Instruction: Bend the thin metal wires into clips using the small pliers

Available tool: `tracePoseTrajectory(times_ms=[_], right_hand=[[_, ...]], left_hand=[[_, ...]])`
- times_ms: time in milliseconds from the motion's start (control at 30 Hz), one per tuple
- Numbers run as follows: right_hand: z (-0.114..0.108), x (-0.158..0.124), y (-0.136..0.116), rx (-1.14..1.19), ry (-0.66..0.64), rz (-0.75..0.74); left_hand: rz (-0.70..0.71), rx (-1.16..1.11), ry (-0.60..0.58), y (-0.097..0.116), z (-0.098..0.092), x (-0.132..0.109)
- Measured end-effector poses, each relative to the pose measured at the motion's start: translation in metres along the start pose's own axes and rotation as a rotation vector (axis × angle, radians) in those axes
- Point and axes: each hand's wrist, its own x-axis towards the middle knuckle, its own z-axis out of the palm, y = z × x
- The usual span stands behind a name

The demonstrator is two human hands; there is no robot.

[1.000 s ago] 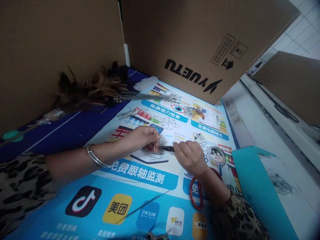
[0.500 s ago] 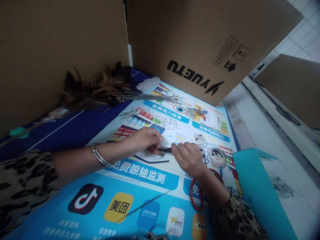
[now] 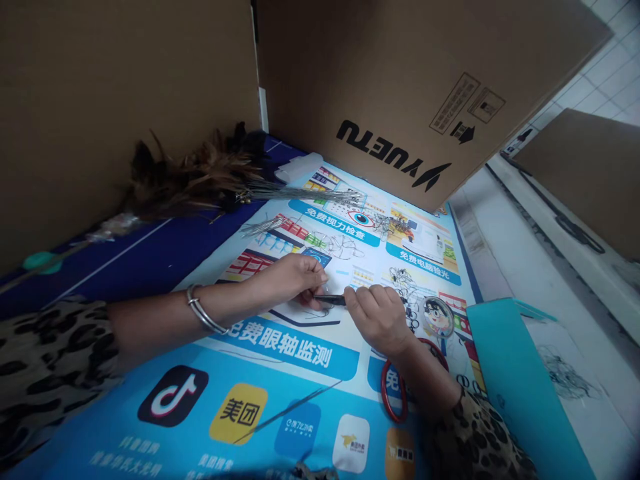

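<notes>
Near the middle of the view, my left hand (image 3: 299, 279) pinches a thin wire at its fingertips; the wire is too small to make out fully. My right hand (image 3: 379, 317) is wrapped round dark pliers (image 3: 334, 300), whose narrow tip points left and meets the left fingertips. Beyond my hands, loose curled wires (image 3: 343, 245) lie on the printed sheet (image 3: 220, 380). Farther back is a bundle of straight silvery wires (image 3: 320, 195). Red-handled scissors (image 3: 393, 399) lie partly under my right forearm.
Brown feathers (image 3: 195, 173) lie at the back left. Cardboard panels (image 3: 390, 73) stand behind the sheet. At right are a small round case (image 3: 438, 317) with a cartoon face and a turquoise box (image 3: 520, 380) with tangled wire. Thin dark strips (image 3: 290, 410) lie in front.
The whole view has shifted very slightly. Both hands and the pliers keep nearly the same position and hold.
</notes>
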Motion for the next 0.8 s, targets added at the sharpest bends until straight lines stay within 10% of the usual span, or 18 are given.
tracePoseTrajectory(times_ms=[800], right_hand=[[0.0052, -0.0001, -0.0010, -0.063, 0.067, -0.007]], left_hand=[[0.020, 0.018, -0.004, 0.0013, -0.0004, 0.0015]])
